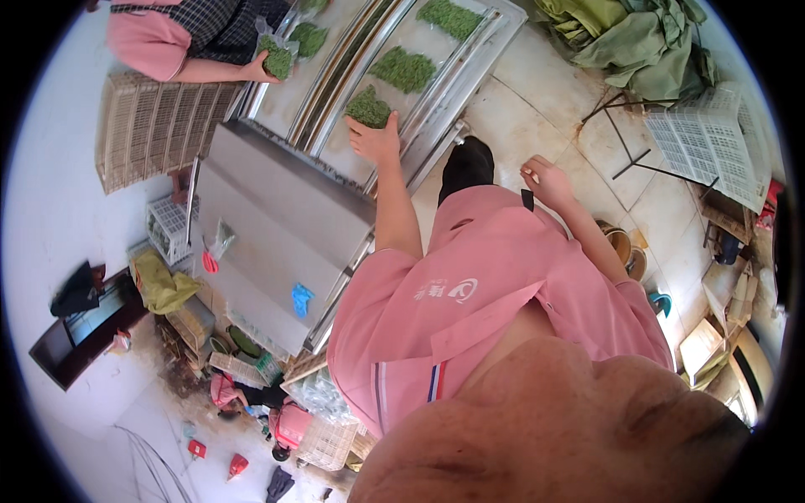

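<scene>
My left hand (373, 141) is cupped against a clump of fine green plant bits (367, 106) on a pale metal work surface (342, 144), thumb on one side and fingers on the other. Beyond it, a second green heap (403, 70) and a third (451, 18) lie in a row along the same strip. My right hand (549, 180) hangs over the tiled floor beside my body, its fingers loosely curled, with nothing visible in them. Across the surface, a co-worker's hand (262, 69) grips a clear plastic bag (277, 57) holding similar green stuff.
A grey metal table (277, 218) adjoins on the left, bearing a blue glove (302, 298) and red-handled scissors (210, 261). Woven crates (163, 126) stand at the far left. At right are a white plastic basket (708, 134), a black metal frame (629, 138) and green cloth (629, 50).
</scene>
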The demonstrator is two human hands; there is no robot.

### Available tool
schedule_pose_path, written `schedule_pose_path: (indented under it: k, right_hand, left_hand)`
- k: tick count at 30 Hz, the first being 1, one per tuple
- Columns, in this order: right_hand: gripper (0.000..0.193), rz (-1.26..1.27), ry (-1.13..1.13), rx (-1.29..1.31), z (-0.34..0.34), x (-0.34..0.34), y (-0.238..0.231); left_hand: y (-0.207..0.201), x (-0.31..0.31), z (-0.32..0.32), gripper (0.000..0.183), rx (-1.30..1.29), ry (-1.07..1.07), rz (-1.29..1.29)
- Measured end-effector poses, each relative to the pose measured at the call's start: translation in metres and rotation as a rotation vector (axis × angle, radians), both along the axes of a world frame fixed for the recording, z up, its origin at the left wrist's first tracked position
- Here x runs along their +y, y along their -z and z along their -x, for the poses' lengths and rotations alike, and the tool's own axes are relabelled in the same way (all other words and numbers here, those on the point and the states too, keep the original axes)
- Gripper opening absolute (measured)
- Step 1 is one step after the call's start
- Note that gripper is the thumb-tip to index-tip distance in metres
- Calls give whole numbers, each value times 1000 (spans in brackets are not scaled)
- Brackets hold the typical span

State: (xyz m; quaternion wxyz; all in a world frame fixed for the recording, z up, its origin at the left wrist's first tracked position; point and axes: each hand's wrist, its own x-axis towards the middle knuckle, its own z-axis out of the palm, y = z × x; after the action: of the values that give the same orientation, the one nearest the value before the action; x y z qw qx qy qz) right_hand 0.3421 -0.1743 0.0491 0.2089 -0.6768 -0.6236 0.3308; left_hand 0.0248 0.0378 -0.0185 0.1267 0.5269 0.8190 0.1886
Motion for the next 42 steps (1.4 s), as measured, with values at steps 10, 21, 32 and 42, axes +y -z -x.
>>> schedule_pose_path:
  k: [10, 21, 32, 42]
  right_hand:
    - [93, -310, -121, -336, -38, 286, 8]
    - [117, -89, 8, -354, -34, 400, 43]
    - [76, -138, 133, 230, -114, 467, 61]
    - [75, 141, 614, 616, -204, 510, 128]
  left_hand:
    - [-9, 77, -87, 126, -398, -115, -14]
    - [6, 124, -100, 117, -862, -100, -26]
    - [-25, 156, -197, 107, -979, -190, 34]
    - [-38, 253, -292, 101, -940, 37, -23]
